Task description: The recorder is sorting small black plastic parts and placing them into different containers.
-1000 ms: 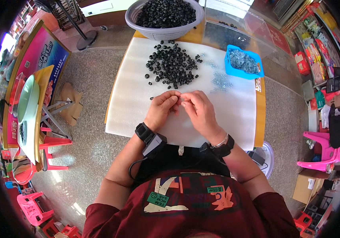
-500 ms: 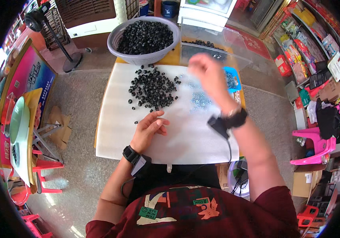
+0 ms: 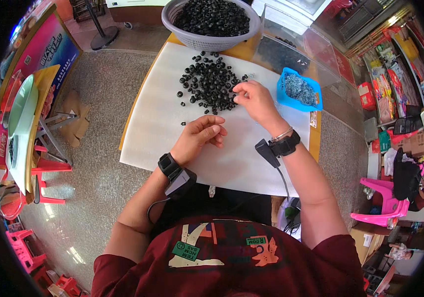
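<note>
A loose pile of small black round pieces (image 3: 209,84), some showing a hole, lies on a white sheet (image 3: 147,133) over the table. My right hand (image 3: 259,103) is at the pile's right edge, thumb and forefinger pinched together; what sits between the tips is too small to make out. Nearer to me, just below the pile, my left hand (image 3: 199,137) has its fingers curled and the thumb against the forefinger; its inside is hidden. Beyond my right hand stands a blue basket (image 3: 282,94) of small shiny silvery pieces (image 3: 298,89). A few more shiny bits lie on the sheet.
A grey perforated basin (image 3: 212,42) heaped with black pieces stands at the table's far edge. Right of it is a clear plastic box (image 3: 283,52) holding some dark pieces. A pink chair (image 3: 382,200) stands at right; a side table with a green basin (image 3: 23,106) at left.
My right hand has come down and left from over the shiny pieces to the black pile, its fingers now pinched. My left hand stays curled below the pile. The view has shifted.
</note>
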Demonstrator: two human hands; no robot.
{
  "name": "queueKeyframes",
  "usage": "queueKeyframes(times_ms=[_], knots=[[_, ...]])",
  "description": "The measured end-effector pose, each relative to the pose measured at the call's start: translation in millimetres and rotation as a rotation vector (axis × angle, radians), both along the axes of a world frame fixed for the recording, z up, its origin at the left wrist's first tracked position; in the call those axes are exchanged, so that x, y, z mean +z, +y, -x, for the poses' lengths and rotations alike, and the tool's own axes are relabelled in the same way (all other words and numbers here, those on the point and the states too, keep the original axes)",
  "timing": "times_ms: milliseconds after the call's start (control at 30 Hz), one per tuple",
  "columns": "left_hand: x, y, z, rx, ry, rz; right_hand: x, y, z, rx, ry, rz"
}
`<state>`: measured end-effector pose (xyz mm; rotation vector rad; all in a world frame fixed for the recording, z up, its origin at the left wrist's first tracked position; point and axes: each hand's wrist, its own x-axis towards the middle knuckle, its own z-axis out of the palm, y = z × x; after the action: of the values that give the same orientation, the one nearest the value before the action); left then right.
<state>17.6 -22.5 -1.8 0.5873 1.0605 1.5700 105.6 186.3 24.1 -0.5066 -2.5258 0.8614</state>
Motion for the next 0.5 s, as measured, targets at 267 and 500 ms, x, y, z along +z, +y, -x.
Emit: queueKeyframes(times_ms=[267, 500], knots=[[0.2, -0.3, 3.8, 0.021, -0.062, -0.015, -3.4, -20.0, -6.2, 0.014, 0.016, 0.178], [4.5, 1.9, 3.2, 0.093, -0.182, -0.024, 8.0, -79.4, -30.7, 0.023, 0.205, 0.905]])
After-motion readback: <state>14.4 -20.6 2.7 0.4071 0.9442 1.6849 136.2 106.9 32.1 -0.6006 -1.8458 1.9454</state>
